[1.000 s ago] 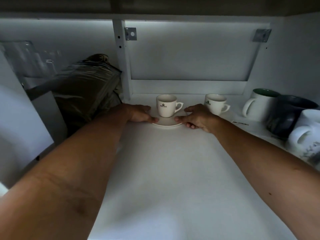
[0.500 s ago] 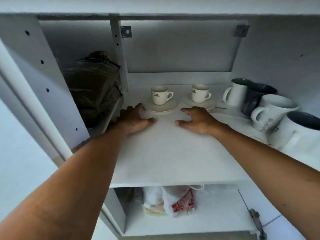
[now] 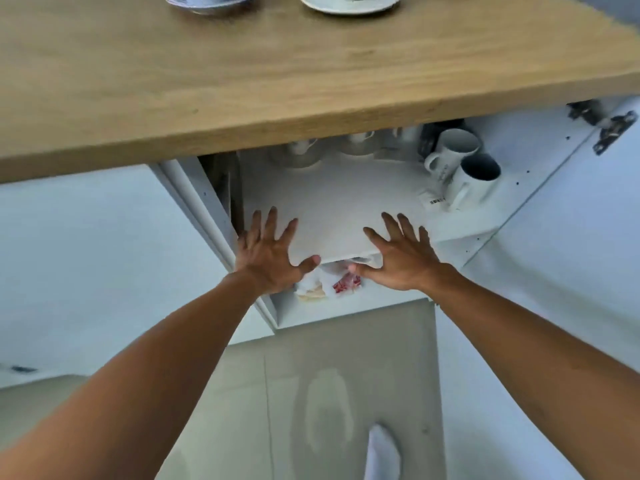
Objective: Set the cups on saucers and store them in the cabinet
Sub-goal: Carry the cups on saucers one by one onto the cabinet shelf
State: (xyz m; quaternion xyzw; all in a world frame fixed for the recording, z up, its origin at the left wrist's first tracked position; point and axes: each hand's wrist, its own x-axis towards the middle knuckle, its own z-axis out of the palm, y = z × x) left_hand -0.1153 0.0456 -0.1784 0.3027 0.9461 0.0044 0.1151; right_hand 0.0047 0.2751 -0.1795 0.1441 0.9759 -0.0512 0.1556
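While two cups on saucers (image 3: 356, 147) already sit at the back edge of the cabinet shelf (image 3: 332, 202), half hidden under the counter, more saucers (image 3: 349, 3) wait at the far edge of the wooden counter (image 3: 277, 74), so by my reading you are only partway through. Your left hand (image 3: 268, 258) and right hand (image 3: 401, 259) both hover empty at the shelf's front edge, fingers spread wide and gripping nothing. Beyond them, white mugs (image 3: 460, 164) crowd the shelf's right corner, and a crumpled bag (image 3: 332, 282) lies on the shelf below.
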